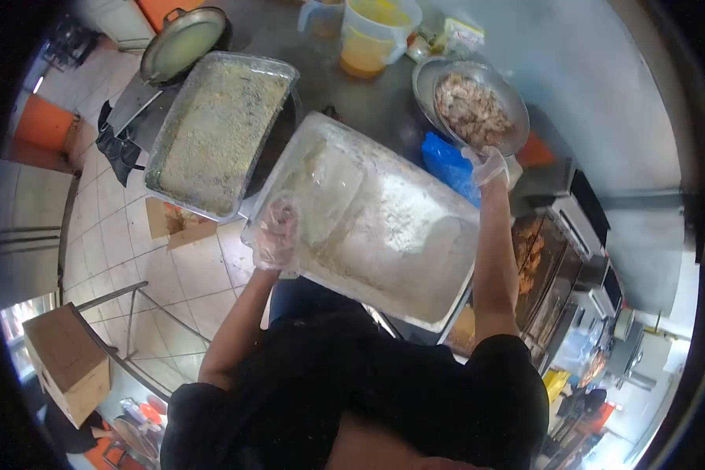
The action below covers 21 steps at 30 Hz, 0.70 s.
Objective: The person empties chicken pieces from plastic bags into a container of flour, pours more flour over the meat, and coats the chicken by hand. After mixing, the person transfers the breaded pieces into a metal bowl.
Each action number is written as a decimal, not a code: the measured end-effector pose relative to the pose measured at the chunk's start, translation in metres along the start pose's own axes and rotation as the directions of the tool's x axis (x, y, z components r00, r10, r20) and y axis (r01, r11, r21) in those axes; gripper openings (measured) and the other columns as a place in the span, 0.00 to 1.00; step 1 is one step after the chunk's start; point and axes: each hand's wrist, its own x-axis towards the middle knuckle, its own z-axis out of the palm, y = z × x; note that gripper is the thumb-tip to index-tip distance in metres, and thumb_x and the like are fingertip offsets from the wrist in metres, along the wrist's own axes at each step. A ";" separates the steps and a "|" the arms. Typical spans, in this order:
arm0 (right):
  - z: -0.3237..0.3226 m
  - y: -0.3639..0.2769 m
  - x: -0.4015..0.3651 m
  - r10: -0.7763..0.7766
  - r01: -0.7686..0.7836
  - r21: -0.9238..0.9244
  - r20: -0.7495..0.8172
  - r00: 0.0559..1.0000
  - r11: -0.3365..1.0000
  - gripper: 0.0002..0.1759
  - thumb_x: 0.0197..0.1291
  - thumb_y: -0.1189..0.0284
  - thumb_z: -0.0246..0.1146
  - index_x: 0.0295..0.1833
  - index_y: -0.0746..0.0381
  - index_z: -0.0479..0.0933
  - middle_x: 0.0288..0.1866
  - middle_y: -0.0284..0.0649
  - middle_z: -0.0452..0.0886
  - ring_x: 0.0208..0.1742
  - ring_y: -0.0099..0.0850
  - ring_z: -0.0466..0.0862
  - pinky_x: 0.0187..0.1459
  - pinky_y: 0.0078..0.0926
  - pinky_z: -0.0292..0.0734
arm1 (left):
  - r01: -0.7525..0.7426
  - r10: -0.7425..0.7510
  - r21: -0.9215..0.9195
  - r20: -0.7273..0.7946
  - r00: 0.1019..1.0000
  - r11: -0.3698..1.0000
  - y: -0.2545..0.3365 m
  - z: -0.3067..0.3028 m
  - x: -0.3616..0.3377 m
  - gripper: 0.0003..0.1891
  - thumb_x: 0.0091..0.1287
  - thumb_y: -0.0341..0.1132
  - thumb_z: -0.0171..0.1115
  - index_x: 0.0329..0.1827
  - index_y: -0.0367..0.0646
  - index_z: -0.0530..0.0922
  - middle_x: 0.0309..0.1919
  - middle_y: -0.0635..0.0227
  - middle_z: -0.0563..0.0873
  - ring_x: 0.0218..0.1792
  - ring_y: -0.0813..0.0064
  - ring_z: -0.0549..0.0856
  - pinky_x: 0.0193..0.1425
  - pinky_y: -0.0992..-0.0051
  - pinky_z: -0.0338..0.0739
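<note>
A large white tub [439, 313] is in front of me, with a patch of white flour [406, 215] on its floor. A see-through plastic container [333, 184] lies at its left end. My left hand [278, 235], in a see-through plastic glove, is over the tub's near left rim with its fingers extended. On the far right my right hand [489, 166], gloved the same way, has its fingers closed at the near rim of a metal bowl [513, 110]. Pieces of raw meat [470, 108] fill part of that bowl. A blue plastic bag [449, 163] sits between bowl and tub.
Left of the tub stands a tray of crumbly coating [223, 129], with a round pan [184, 47] behind it. A jug of orange liquid [372, 39] is at the back. Browned food lies on a grill [536, 266] to the right. A cardboard box [69, 360] stands lower left.
</note>
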 end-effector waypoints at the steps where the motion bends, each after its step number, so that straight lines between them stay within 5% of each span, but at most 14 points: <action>1: 0.010 0.025 -0.008 0.029 -0.029 -0.007 0.010 1.000 1.000 0.25 0.50 0.57 0.72 0.44 0.67 0.79 0.43 0.52 0.83 0.47 0.44 0.83 0.50 0.35 0.75 | 0.033 -0.032 -0.033 0.021 0.999 0.999 -0.005 0.004 -0.002 0.12 0.65 0.35 0.60 0.50 0.43 0.77 0.40 0.60 0.83 0.39 0.65 0.84 0.43 0.67 0.78; 2: 0.023 0.054 -0.019 -0.076 0.088 0.134 -0.092 0.993 0.987 0.22 0.53 0.62 0.69 0.47 0.69 0.76 0.40 0.49 0.84 0.43 0.41 0.83 0.46 0.33 0.77 | 0.067 -0.064 -0.060 0.046 0.997 0.996 -0.008 0.008 -0.003 0.11 0.66 0.35 0.59 0.49 0.42 0.77 0.39 0.62 0.83 0.40 0.69 0.84 0.43 0.68 0.78; 3: 0.034 0.073 -0.038 -0.157 0.209 0.261 -0.205 0.966 0.942 0.20 0.57 0.68 0.66 0.50 0.71 0.74 0.38 0.47 0.85 0.39 0.38 0.83 0.43 0.32 0.78 | 0.254 -0.215 -0.351 0.146 0.966 0.901 -0.007 0.014 0.000 0.11 0.67 0.34 0.59 0.49 0.41 0.78 0.40 0.64 0.84 0.41 0.76 0.82 0.42 0.72 0.78; 5: -0.014 0.062 -0.099 -0.215 0.247 0.160 -0.193 0.957 0.956 0.20 0.57 0.68 0.66 0.49 0.72 0.74 0.40 0.46 0.84 0.40 0.37 0.83 0.42 0.31 0.79 | 0.249 -0.153 -0.617 0.205 0.967 0.747 0.027 0.026 0.010 0.13 0.68 0.36 0.58 0.52 0.39 0.78 0.42 0.63 0.84 0.43 0.77 0.82 0.46 0.74 0.77; 7: -0.034 0.055 -0.151 -0.294 0.310 0.052 -0.199 0.935 0.949 0.19 0.57 0.68 0.65 0.48 0.72 0.74 0.42 0.46 0.84 0.40 0.36 0.84 0.41 0.30 0.79 | 0.377 -0.148 -0.619 0.388 0.909 0.689 0.045 0.059 0.018 0.15 0.69 0.37 0.57 0.53 0.38 0.77 0.42 0.64 0.85 0.41 0.77 0.83 0.48 0.75 0.77; 8: -0.034 0.056 -0.173 0.195 -0.064 0.711 -0.105 0.975 0.700 0.19 0.57 0.66 0.65 0.48 0.70 0.75 0.41 0.44 0.83 0.36 0.35 0.83 0.37 0.29 0.79 | 0.433 -0.094 -0.604 0.509 0.856 0.669 0.065 0.065 0.029 0.17 0.71 0.39 0.54 0.56 0.37 0.76 0.46 0.61 0.84 0.41 0.77 0.83 0.49 0.76 0.77; 9: -0.033 0.058 -0.196 0.479 -0.300 0.954 0.272 0.834 -0.019 0.19 0.57 0.64 0.65 0.48 0.68 0.76 0.41 0.42 0.82 0.31 0.35 0.83 0.33 0.28 0.78 | 0.489 -0.035 -0.581 0.620 0.784 0.651 0.085 0.073 0.041 0.20 0.72 0.41 0.52 0.59 0.36 0.74 0.49 0.59 0.83 0.40 0.77 0.83 0.49 0.76 0.77; 10: -0.018 0.066 -0.221 0.418 -0.059 0.979 -0.028 0.908 0.195 0.17 0.57 0.64 0.63 0.45 0.67 0.78 0.35 0.37 0.82 0.26 0.28 0.81 0.27 0.24 0.76 | 0.517 -0.031 -0.558 0.659 0.751 0.649 0.088 0.102 0.047 0.24 0.73 0.45 0.49 0.63 0.36 0.70 0.54 0.57 0.79 0.45 0.75 0.82 0.52 0.75 0.76; 11: 0.012 0.099 -0.250 0.187 0.178 0.716 -0.399 0.898 0.675 0.13 0.57 0.75 0.59 0.46 0.70 0.77 0.36 0.36 0.82 0.35 0.31 0.81 0.35 0.25 0.77 | 0.546 -0.031 -0.535 0.695 0.718 0.645 0.090 0.128 0.049 0.28 0.73 0.48 0.47 0.68 0.36 0.66 0.59 0.55 0.76 0.49 0.74 0.81 0.56 0.74 0.74; 12: -0.004 0.059 -0.262 0.322 -0.009 0.579 -0.440 0.838 0.816 0.14 0.58 0.64 0.63 0.37 0.67 0.80 0.24 0.32 0.80 0.24 0.24 0.79 0.28 0.22 0.75 | 0.548 -0.031 -0.532 0.698 0.715 0.646 0.107 0.132 0.053 0.28 0.73 0.48 0.47 0.68 0.36 0.66 0.59 0.55 0.76 0.49 0.74 0.81 0.56 0.74 0.74; 14: 0.000 0.039 -0.290 0.512 -0.185 0.782 -0.192 0.837 0.596 0.15 0.59 0.68 0.62 0.45 0.69 0.78 0.36 0.39 0.84 0.32 0.30 0.82 0.34 0.22 0.76 | 0.502 -0.023 -0.342 0.808 0.588 0.794 0.139 0.124 0.061 0.37 0.72 0.58 0.42 0.72 0.35 0.57 0.67 0.54 0.68 0.61 0.70 0.74 0.68 0.71 0.64; 17: -0.014 0.010 -0.303 0.642 -0.486 0.525 -0.162 0.749 0.699 0.13 0.59 0.69 0.62 0.47 0.64 0.78 0.39 0.44 0.84 0.30 0.34 0.83 0.34 0.26 0.77 | 0.674 -0.009 -0.316 0.902 0.431 0.668 0.128 0.145 0.069 0.37 0.72 0.59 0.40 0.72 0.36 0.58 0.66 0.54 0.69 0.62 0.69 0.72 0.69 0.69 0.62; 20: 0.003 0.028 -0.320 0.355 -0.314 0.195 -0.241 0.903 0.929 0.19 0.58 0.70 0.61 0.56 0.59 0.75 0.42 0.48 0.84 0.32 0.40 0.84 0.32 0.31 0.78 | 0.797 -0.007 -0.281 0.941 0.337 0.534 0.109 0.157 0.071 0.38 0.71 0.61 0.39 0.71 0.37 0.60 0.66 0.55 0.70 0.64 0.67 0.70 0.70 0.67 0.59; 21: -0.003 0.024 -0.325 0.218 -0.145 0.242 -0.311 0.925 0.959 0.29 0.57 0.72 0.60 0.66 0.55 0.66 0.52 0.50 0.81 0.34 0.43 0.85 0.30 0.34 0.80 | 0.819 -0.009 -0.271 0.948 0.319 0.505 0.106 0.159 0.073 0.38 0.71 0.62 0.39 0.71 0.37 0.61 0.65 0.55 0.70 0.64 0.66 0.69 0.70 0.67 0.58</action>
